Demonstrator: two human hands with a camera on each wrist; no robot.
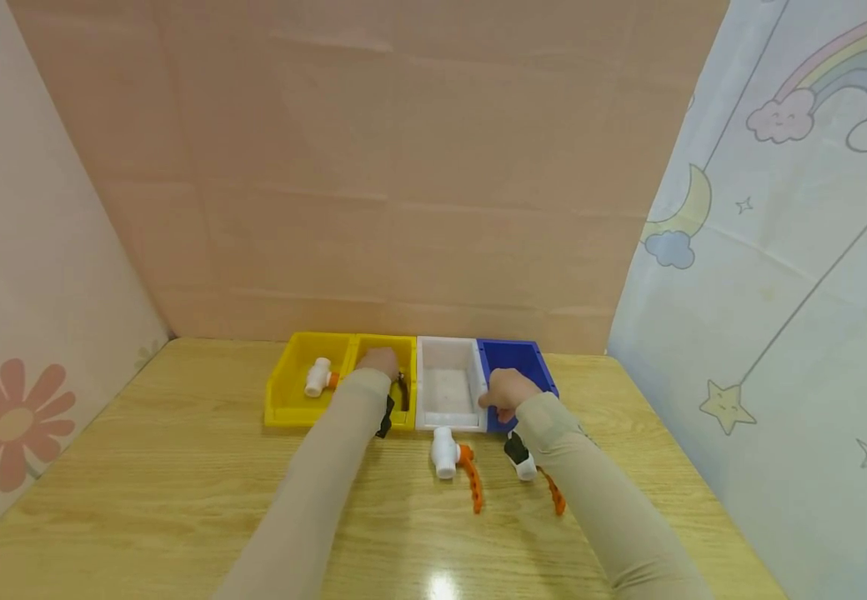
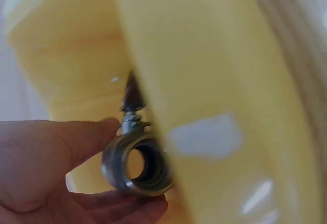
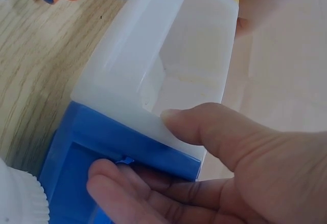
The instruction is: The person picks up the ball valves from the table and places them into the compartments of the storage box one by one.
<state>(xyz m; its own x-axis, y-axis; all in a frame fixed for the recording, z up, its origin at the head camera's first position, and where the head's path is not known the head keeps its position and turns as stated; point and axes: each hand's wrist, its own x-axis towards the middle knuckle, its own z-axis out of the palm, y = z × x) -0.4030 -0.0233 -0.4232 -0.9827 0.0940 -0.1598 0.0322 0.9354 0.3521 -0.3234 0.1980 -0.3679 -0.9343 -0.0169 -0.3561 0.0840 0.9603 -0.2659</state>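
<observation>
Inside the right-hand yellow bin (image 1: 408, 350), my left hand (image 1: 379, 361) holds a metal ball valve (image 2: 116, 165). In the left wrist view the thumb lies on its upper side and fingers pass beneath its round opening; the dark handle (image 2: 133, 93) is partly hidden by the bin wall. My right hand (image 1: 510, 389) straddles the adjoining walls of the white bin (image 1: 444, 389) and the blue bin (image 1: 504, 353). In the right wrist view, its thumb presses on the white side and its curled fingers reach into the blue side.
A white plastic valve (image 1: 444, 454) with an orange handle lies before the white bin. Another white valve (image 1: 525, 468), with a dark band across it and an orange handle, lies near the right forearm. A white fitting (image 1: 318, 377) sits in the left yellow bin (image 1: 276, 404).
</observation>
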